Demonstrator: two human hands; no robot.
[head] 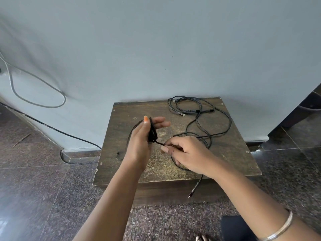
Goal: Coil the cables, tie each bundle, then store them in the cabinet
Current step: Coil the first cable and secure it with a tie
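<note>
Both hands raised: left hand fingers extended, right hand pinching

- Wall: pale blue-grey, plain.
- Floor: dark speckled stone tiles.
- Surface: low, worn brown wooden top, set against the wall.

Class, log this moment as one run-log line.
step: coiling | left hand: holds black coil | right hand: pinches cable tail | loose cables: on wooden table
</note>
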